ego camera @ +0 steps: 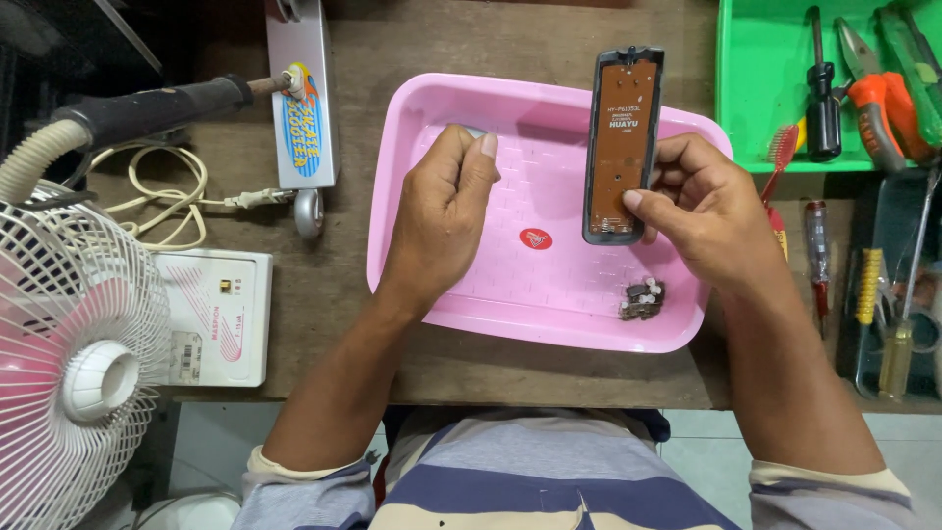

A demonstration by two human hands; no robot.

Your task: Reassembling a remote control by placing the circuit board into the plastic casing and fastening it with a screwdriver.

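My right hand (708,211) holds an opened remote control shell (623,142) upright over the pink tray (442,294); its brown circuit board faces me inside the dark grey casing. My left hand (444,211) hovers over the tray's left half with fingers curled, pinching a small grey piece (475,131) between thumb and finger. A little heap of small dark and pale parts (642,297) lies in the tray's near right corner. A round red sticker (536,238) marks the tray floor.
A green tray (756,98) at the back right holds screwdrivers and orange pliers (878,103). More screwdrivers and a red toothbrush (780,152) lie right of the pink tray. A white fan (74,363), white box (221,314), soldering iron (157,108) and toy scooter (302,108) stand left.
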